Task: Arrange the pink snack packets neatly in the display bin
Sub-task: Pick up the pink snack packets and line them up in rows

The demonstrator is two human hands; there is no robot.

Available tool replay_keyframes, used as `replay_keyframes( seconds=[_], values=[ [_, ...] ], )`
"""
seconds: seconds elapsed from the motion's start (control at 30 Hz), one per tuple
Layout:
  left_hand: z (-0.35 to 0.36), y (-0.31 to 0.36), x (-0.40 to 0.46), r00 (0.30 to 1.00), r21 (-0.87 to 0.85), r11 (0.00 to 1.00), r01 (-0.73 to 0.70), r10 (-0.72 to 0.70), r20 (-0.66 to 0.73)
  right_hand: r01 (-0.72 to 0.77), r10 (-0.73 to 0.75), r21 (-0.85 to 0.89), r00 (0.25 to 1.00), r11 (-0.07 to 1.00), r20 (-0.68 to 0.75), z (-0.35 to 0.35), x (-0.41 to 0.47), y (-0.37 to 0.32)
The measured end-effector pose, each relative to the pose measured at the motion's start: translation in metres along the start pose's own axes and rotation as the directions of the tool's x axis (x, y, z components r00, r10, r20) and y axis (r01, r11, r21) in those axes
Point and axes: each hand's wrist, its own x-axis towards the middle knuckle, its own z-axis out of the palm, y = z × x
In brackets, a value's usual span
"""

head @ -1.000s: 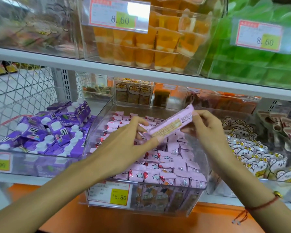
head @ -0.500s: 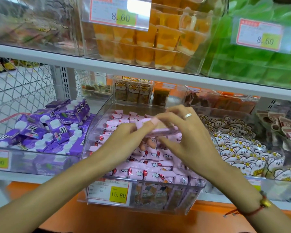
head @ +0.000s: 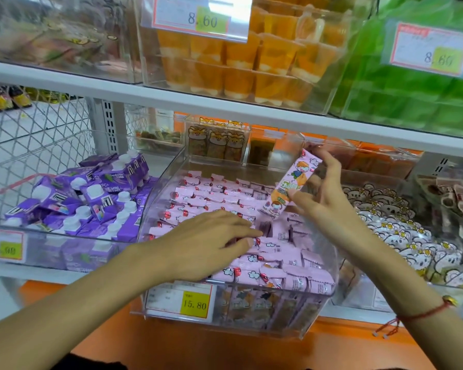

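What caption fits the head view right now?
Right hand holds one pink snack packet above the clear display bin while the left hand rests on the packed rows.

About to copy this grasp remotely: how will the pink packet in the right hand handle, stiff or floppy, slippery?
The pink packet stays straight, held near its ends by the right hand, so probably fairly stiff. Fingertips alone hold it: likely light. Its glossy wrapper may slip.

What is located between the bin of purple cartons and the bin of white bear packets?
In the head view, the clear display bin of pink snack packets lies between them, with both hands over it.
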Motion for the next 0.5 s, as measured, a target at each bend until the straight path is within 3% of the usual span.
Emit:
replay_keyframes(
  seconds=[0.13,0.27,0.4,0.5],
  values=[
    [-0.003,-0.001,0.0,1.0,0.003,1.0,0.008,-0.008,-0.004,0.086,-0.074,-0.248,0.996,0.965,0.055,0.01,0.0,0.002],
    [-0.004,0.0,0.0,0.999,-0.045,0.998,0.033,-0.033,0.016,0.137,-0.045,-0.367,0.968,0.92,0.247,0.011,-0.003,0.003],
    [-0.004,-0.001,-0.001,0.999,-0.06,0.998,0.034,-0.033,0.019,0.262,-0.132,-0.663,0.962,0.701,0.24,-0.003,0.001,0.004],
    [-0.004,0.0,0.0,1.0,-0.056,0.998,0.022,-0.023,-0.001,0.262,-0.098,-0.757,0.962,0.599,0.255,-0.003,0.0,0.004]
  ],
)
